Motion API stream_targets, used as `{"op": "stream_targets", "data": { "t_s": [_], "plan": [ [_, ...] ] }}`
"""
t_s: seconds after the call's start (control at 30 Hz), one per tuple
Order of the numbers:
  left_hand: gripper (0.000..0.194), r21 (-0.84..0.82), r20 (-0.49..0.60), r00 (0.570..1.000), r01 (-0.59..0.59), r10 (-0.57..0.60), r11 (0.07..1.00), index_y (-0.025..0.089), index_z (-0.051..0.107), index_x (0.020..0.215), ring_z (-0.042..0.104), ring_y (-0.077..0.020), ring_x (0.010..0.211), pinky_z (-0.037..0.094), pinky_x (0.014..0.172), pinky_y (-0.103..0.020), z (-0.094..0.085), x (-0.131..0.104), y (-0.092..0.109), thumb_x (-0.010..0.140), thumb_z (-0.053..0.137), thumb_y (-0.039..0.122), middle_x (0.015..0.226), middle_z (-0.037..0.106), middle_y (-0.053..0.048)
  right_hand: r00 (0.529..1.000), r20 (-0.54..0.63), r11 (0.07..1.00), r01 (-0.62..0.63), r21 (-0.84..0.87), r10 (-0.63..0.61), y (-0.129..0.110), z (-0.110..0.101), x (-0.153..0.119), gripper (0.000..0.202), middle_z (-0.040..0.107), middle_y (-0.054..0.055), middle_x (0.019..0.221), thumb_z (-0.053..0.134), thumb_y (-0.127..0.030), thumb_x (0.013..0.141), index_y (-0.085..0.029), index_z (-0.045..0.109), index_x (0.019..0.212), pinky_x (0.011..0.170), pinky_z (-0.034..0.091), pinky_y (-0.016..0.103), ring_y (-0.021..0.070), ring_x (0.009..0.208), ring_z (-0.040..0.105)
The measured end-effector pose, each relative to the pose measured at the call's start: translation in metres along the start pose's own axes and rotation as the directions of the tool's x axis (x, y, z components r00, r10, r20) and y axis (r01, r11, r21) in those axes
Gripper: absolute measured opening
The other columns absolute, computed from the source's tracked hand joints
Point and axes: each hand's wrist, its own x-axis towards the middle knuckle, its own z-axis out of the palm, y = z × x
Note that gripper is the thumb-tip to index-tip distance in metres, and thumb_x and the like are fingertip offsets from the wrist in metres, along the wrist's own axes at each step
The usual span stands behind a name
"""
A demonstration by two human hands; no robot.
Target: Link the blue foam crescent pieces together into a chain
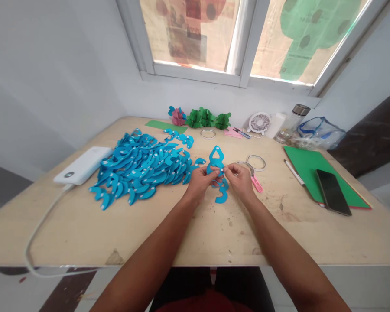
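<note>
Three o'clock from the blue pile, the left hand and right hand pinch a blue cut-out, seemingly light, flexible and easily creased, best held by opposite edges.

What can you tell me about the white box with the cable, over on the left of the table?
The white box is a flat slab with rounded corners, plastic by its look, with a small dark oval near its closer end. It lies at a slant on the table. A pale cable meets that end and runs over the front edge. Blue cut-outs crowd its right side.
</note>
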Motion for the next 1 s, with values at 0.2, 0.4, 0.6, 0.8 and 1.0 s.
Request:
{"op": "stream_targets", "data": {
  "t_s": [0.2,0.4,0.6,0.8,1.0],
  "plan": [
    [0.030,-0.005,0.011,1.000,-0.002,0.002,1.000,0.011,0.066,0.070,0.062,-0.0156,0.056,0.049,0.050,-0.025,0.0001,0.0005,-0.0014,0.051,0.077,0.032,0.063,0.067,-0.006,1.000,-0.027,0.997,0.013,-0.070,-0.015,-0.0003,0.0000,-0.0019,0.017,0.063,0.002,0.065,0.053,-0.028,0.075,-0.018,0.061,0.065,0.065,0.042,0.026,0.0153,0.065,0.057],
    [0.027,-0.030,0.001,1.000,-0.008,0.008,1.000,0.012,0.066,0.069,0.063,-0.0161,0.060,0.050,0.053,-0.025,0.0006,0.0001,-0.0031,0.052,0.077,0.031,0.062,0.065,-0.004,0.997,-0.045,0.991,0.054,-0.123,-0.060,-0.0030,0.0006,-0.0025,0.017,0.061,0.002,0.064,0.052,-0.027,0.075,-0.018,0.058,0.062,0.063,0.041,0.027,0.0154,0.065,0.055],
    [0.028,-0.053,-0.010,1.000,-0.012,0.012,0.999,0.012,0.066,0.068,0.063,-0.0162,0.061,0.051,0.054,-0.026,0.0007,0.0012,-0.0050,0.051,0.077,0.031,0.064,0.065,-0.004,0.994,-0.060,0.983,0.086,-0.164,-0.097,-0.0073,0.0006,-0.0042,0.016,0.060,0.002,0.064,0.051,-0.026,0.075,-0.018,0.057,0.063,0.064,0.040,0.027,0.0156,0.065,0.055],
    [0.026,0.007,-0.051,0.996,-0.074,0.075,0.997,0.012,0.066,0.065,0.060,-0.0149,0.060,0.051,0.054,-0.025,0.0031,0.0004,-0.0065,0.053,0.075,0.033,0.061,0.063,-0.003,0.989,-0.053,0.967,0.123,-0.222,-0.138,-0.0081,0.0017,-0.0050,0.016,0.060,0.002,0.066,0.051,-0.025,0.076,-0.019,0.056,0.062,0.067,0.040,0.028,0.0162,0.068,0.055],
    [0.014,0.144,-0.095,0.976,-0.183,0.198,0.972,0.014,0.062,0.059,0.054,-0.0101,0.054,0.046,0.053,-0.020,0.0046,0.0008,-0.0099,0.060,0.067,0.028,0.056,0.059,0.002,0.990,-0.039,0.952,0.116,-0.281,-0.132,-0.0083,0.0033,-0.0065,0.014,0.063,0.003,0.070,0.052,-0.024,0.075,-0.020,0.057,0.063,0.075,0.039,0.032,0.0183,0.075,0.056]
  ]
}}
